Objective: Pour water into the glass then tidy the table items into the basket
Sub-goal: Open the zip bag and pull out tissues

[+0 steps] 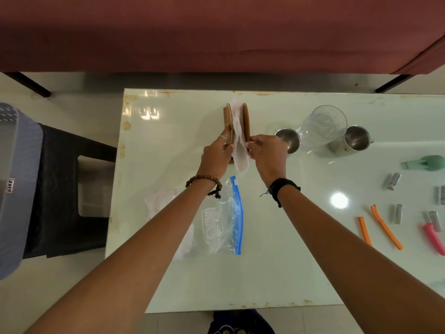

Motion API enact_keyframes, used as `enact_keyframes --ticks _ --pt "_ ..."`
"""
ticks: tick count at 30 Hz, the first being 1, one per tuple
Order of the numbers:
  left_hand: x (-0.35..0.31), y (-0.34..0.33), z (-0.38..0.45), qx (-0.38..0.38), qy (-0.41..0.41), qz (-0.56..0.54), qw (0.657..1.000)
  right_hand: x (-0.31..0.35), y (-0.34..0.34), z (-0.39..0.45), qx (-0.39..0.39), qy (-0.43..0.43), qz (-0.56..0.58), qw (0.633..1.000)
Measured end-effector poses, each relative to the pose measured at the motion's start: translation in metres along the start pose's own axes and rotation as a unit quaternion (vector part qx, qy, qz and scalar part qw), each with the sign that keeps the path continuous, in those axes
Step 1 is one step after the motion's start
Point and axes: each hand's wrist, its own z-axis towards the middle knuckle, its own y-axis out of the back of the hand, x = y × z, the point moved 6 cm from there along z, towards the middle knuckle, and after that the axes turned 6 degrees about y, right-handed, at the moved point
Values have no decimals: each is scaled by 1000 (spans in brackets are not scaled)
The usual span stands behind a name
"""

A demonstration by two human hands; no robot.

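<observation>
Both my hands hold a wooden holder (246, 121) of two upright brown discs with white tissue (238, 150) squeezed between them, standing on the white table (277, 273). My left hand (216, 156) grips the left disc (227, 120). My right hand (267, 155) pinches the right disc and the tissue's edge. Right of my hands stand a clear glass jug (321, 127) and two steel cups (288, 139) (354, 142). No basket can be made out for sure.
A clear zip bag (225, 220) with a blue strip lies under my left forearm, white tissue (159, 201) beside it. At the right lie several batteries (392, 181), two orange clips (385, 226), a pink item (433, 238) and a green object (426, 162). A black stool (65, 189) stands left.
</observation>
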Motion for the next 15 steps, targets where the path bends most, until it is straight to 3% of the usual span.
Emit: enact_keyframes --ticks 10,15 --pt "10 5 -58 -2 -37 -44 998 -9 16 -43 -33 -12 66 997" --pt "33 8 -95 0 -57 55 997 -31 11 -81 34 -63 34 997"
